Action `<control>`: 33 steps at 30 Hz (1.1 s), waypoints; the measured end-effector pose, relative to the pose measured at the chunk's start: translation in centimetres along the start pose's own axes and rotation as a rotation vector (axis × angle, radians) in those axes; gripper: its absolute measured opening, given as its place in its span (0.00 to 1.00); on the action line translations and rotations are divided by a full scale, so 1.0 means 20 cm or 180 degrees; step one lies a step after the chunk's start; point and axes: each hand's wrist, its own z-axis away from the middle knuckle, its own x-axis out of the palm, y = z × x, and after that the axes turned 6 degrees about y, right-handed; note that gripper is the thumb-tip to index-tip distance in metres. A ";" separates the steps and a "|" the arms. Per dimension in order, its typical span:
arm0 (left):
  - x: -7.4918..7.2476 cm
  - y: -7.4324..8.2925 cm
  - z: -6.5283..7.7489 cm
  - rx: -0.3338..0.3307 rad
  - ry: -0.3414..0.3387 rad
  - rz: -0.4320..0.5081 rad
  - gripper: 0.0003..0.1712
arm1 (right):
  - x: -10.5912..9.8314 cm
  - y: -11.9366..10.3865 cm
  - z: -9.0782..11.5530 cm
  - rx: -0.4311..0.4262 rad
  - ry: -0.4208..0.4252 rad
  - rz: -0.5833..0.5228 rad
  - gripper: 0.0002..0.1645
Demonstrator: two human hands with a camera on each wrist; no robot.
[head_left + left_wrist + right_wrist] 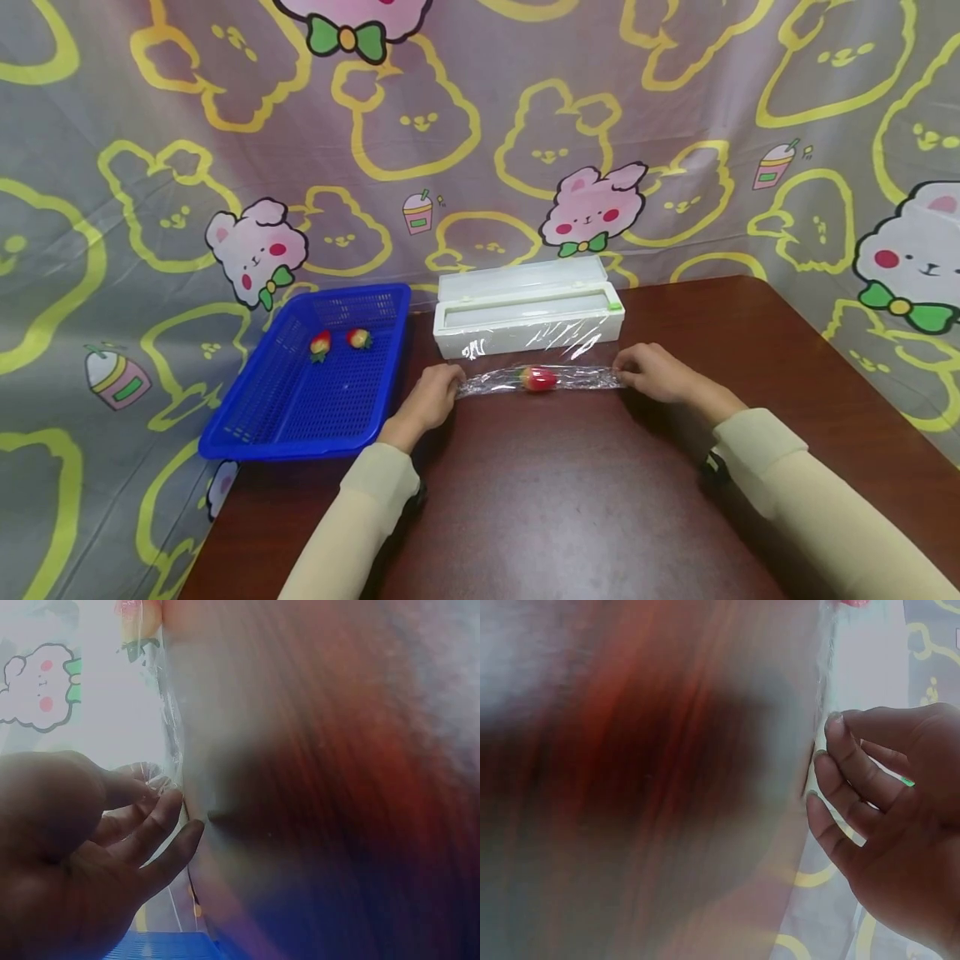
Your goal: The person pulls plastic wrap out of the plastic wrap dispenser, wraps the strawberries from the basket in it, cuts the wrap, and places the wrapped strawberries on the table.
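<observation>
A strip of clear plastic wrap (pixel 588 377) stretches between the two hands, and a red strawberry (pixel 539 379) lies at its middle. At the strip's left end, the left hand (pixel 435 393) pinches the film between thumb and fingers; the left wrist view shows the bunched film at the fingertips of that hand (pixel 112 825). The right hand (pixel 654 372) pinches the opposite end. In the right wrist view, thumb and index finger of this hand (pixel 900 787) meet on the film's edge. Part of the strawberry (pixel 139 619) shows at the top of the left wrist view.
Behind the strip stands a long white wrap box (pixel 525 333) with its lid (pixel 525 279) raised. To the left, a blue plastic basket (pixel 300 446) holds two strawberries (pixel 358 337). A patterned curtain (pixel 480 125) hangs round the back and sides of the brown table (pixel 570 500).
</observation>
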 end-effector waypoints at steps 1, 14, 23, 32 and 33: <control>0.00 0.00 -0.01 -0.0027 -0.0008 -0.0008 0.09 | 0.00 0.00 -0.01 0.0010 -0.0018 0.0000 0.06; 0.02 0.01 -0.09 -0.0403 -0.0122 -0.0226 0.11 | 0.01 0.02 -0.11 0.0095 -0.0082 0.0125 0.05; 0.04 0.01 -0.13 -0.0736 -0.0200 -0.0360 0.10 | 0.03 0.04 -0.15 0.0348 -0.0139 0.0181 0.04; 0.05 -0.01 -0.13 -0.0806 -0.0038 -0.0401 0.04 | 0.04 0.04 -0.16 0.0550 -0.0110 0.0262 0.07; 0.04 0.00 -0.13 -0.0855 -0.0008 -0.0433 0.04 | 0.04 0.03 -0.15 0.0563 -0.0084 0.0295 0.07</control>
